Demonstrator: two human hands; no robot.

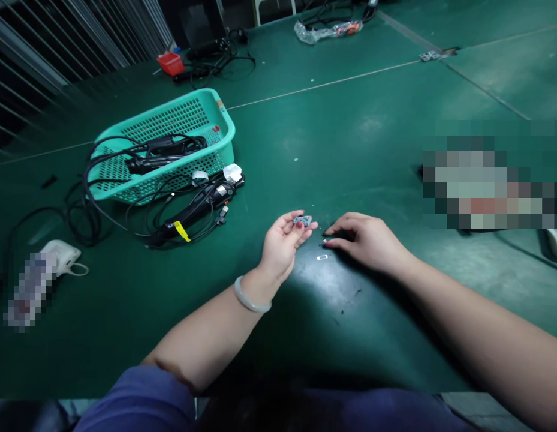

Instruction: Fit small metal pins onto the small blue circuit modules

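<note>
My left hand (280,243) is closed, pinching a small blue-grey part (302,221) between thumb and fingertips above the green table. The part has a flat, irregular shape; its exact kind is too small to make out. On that wrist is a pale bangle (250,298). Just to the right, my right hand (366,240) is low over the tabletop, its thumb and forefinger curved with a gap between them. Tiny dark and white bits lie by these fingertips, too small to name. Below them a small white rectangular frame (322,257) lies flat on the table.
A turquoise basket (215,114) holding black cabled devices stands at the upper left. Before it lies a black handheld device (192,213) with a coiled cable and yellow tag. A white object (65,255) is at far left, a red tray (171,63) at the back.
</note>
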